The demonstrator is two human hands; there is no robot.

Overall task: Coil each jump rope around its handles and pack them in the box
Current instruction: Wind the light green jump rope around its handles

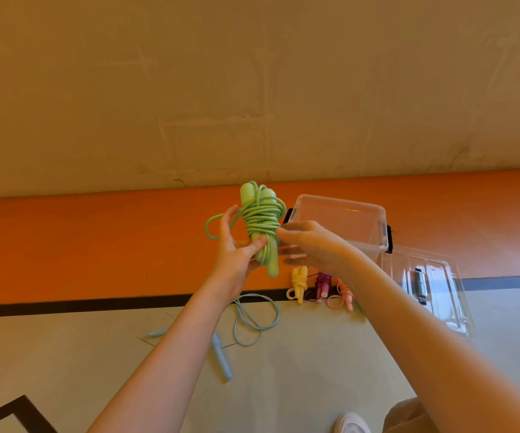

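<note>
Behind right hand (310, 245), box (363, 218) partly hidden

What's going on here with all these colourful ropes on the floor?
A person is bundling jump ropes for packing. The left hand grips the green jump rope, its cord mostly wound round the handles with one loop still loose, while the right hand works at the coil. Yellow, purple and pink ropes lie coiled by the clear box. A blue rope lies uncoiled on the floor.

Five jump ropes: green (260, 225), blue (254, 320), yellow (299, 284), purple (322, 282), pink (343, 295), one clear box (340, 218), one lid (430, 285)
</note>
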